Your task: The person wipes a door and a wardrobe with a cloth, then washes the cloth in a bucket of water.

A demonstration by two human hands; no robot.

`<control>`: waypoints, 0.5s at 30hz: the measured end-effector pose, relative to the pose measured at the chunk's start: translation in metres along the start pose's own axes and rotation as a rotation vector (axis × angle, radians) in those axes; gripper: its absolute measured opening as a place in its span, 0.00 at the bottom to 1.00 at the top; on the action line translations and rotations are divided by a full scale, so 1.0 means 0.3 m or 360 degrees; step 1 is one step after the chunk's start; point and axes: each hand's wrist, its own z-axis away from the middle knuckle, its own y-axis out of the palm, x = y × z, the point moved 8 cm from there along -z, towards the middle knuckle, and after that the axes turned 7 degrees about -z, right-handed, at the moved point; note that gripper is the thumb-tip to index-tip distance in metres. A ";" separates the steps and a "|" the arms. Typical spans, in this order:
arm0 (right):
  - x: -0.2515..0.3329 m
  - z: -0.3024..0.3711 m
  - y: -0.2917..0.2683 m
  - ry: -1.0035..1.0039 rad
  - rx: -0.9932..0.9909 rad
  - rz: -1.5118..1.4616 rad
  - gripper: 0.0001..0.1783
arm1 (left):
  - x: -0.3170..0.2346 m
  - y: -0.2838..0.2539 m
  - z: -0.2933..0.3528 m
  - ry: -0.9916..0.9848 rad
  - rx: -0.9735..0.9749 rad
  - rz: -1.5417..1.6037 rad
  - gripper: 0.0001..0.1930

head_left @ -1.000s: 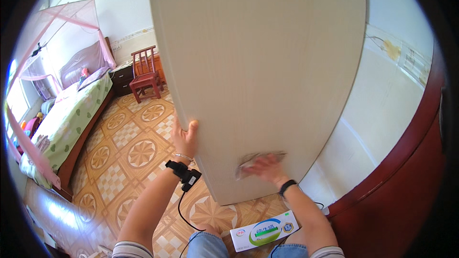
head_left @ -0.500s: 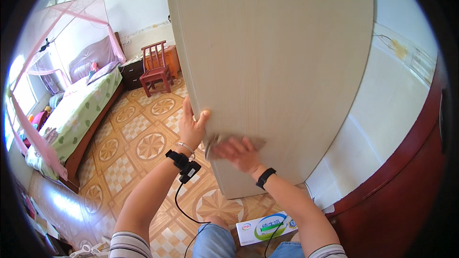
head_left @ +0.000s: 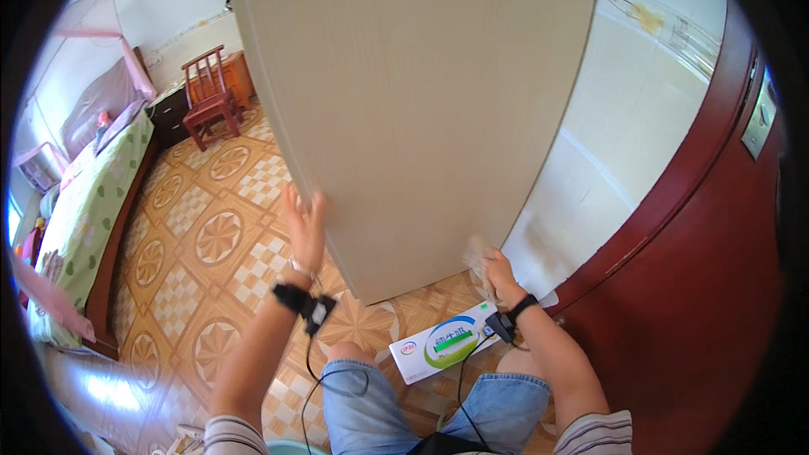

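A tall, pale wood-grain panel (head_left: 421, 118) stands upright in front of me. At its left edge is my left hand (head_left: 305, 232), fingers stretched and thumb apart; the thumb lies over the panel's face, the fingers beside the edge. My right hand (head_left: 502, 280) is closed on a greyish-beige cloth (head_left: 480, 254), bunched and blurred, low by the panel's bottom right. How the cloth meets the panel I cannot tell. Below that hand, a white carton (head_left: 421, 358) with green and blue print lies on the floor, between my knees and the panel.
A dark red door (head_left: 674, 303) stands close at right, beside a pale wall (head_left: 628, 126). The patterned floor (head_left: 219, 236) spreads leftward to a bed (head_left: 84, 219) with pink netting and a red wooden chair (head_left: 211, 101). Cables hang from my wrists. A light-blue rim (head_left: 288, 446) shows at the bottom.
My right hand has come off the panel's lower left face with the cloth and moved right and down. My left hand stays by the edge, its fingers more extended. The view has shifted.
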 end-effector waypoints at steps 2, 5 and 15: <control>-0.096 0.157 -0.063 -0.0204 -0.0062 -0.0237 0.19 | 0.311 -0.013 0.251 -0.0563 0.0001 -0.0002 0.37; -0.337 0.350 -0.013 -0.0054 0.0277 -0.0208 0.24 | 0.713 0.047 0.723 -0.1326 0.0055 0.0137 0.30; -0.728 0.566 0.368 0.1490 0.0112 -0.1922 0.11 | 1.028 0.147 1.397 -0.2098 0.0367 0.0013 0.17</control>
